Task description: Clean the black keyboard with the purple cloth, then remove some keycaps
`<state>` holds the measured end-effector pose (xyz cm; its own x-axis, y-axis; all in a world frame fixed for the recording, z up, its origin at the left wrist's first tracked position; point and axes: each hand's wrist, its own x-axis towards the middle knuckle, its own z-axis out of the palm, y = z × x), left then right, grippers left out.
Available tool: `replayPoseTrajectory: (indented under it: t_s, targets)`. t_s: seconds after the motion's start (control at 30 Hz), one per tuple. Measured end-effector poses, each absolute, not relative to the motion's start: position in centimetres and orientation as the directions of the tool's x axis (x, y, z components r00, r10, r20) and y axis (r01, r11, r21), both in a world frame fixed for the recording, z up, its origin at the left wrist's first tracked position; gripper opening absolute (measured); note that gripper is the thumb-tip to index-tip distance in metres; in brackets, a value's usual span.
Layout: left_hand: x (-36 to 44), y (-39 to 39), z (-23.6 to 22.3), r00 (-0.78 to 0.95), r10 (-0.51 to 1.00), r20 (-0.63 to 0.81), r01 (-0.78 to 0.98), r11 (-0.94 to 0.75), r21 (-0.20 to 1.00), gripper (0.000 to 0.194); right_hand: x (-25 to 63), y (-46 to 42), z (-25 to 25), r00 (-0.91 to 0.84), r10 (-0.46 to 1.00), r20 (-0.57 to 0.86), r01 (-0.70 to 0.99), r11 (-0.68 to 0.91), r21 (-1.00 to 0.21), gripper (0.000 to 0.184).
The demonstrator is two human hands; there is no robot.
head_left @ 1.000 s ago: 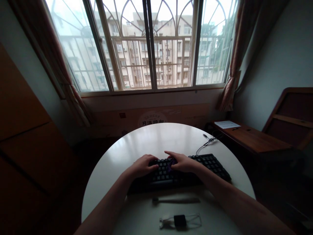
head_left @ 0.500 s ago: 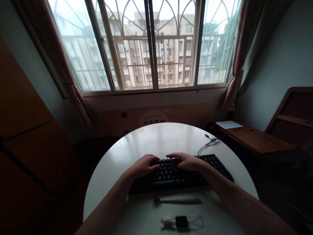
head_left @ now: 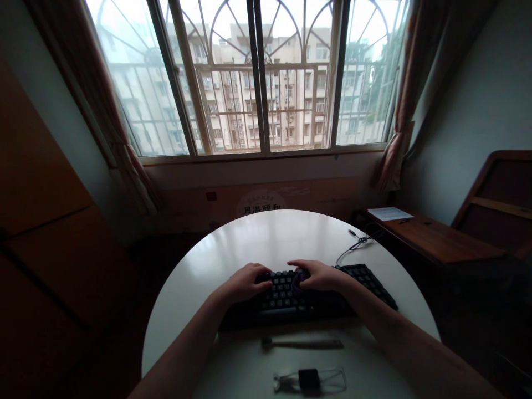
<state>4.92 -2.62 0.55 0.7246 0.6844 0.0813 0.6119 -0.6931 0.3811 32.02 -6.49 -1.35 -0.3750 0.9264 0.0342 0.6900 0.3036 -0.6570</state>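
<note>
A black keyboard [head_left: 280, 315] lies on the round white table, its cable trailing off behind. My left hand [head_left: 246, 281] grips its left part, thumb over the keys and the other fingers toward the far edge. Above the middle keys, my right hand [head_left: 318, 275] holds a dark purple, crumpled cloth-like piece [head_left: 298, 281] against them, the index finger stretched out to the left. Closer to me on the table lies a slim brush [head_left: 302, 343]. A wire keycap puller with a black middle [head_left: 308, 379] is below it.
The round white table [head_left: 187, 277] ends in a curved edge. A cable [head_left: 359, 241] lies coiled at the back right. Beside the table, a wooden bench [head_left: 449, 238] bears a paper sheet [head_left: 390, 213]. A window [head_left: 266, 111] is ahead.
My right hand has shifted slightly to the right, and more of the purple piece shows beneath its fingers. The left hand keeps its place on the keyboard.
</note>
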Motion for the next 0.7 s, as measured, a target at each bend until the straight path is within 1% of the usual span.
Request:
replayPoseTrajectory:
  t_s: [0.23,0.4,0.57,0.7]
  targets:
    - [4.91,-2.56,0.58,0.733,0.676,0.078,0.608,-0.702,0.37,0.037,32.25,-6.41,-1.3,-0.413,0.91,0.024,0.676,0.324,-0.662,0.07]
    - [4.96,-2.53,0.66,0.734,0.675,0.079,0.604,-0.701,0.379,0.037,32.28,-6.65,-0.75,-0.418,0.908,-0.024,0.669,0.29,-0.684,0.075]
    - [5.02,-2.78,0.87,0.725,0.686,0.069,0.617,-0.689,0.38,0.037,31.99,-6.77,-0.89,-0.387,0.922,0.003,0.692,0.292,-0.66,0.076]
    - [5.1,-2.91,1.08,0.721,0.691,0.061,0.622,-0.683,0.383,0.037,31.75,-6.69,-1.26,-0.371,0.928,0.039,0.716,0.313,-0.624,0.069]
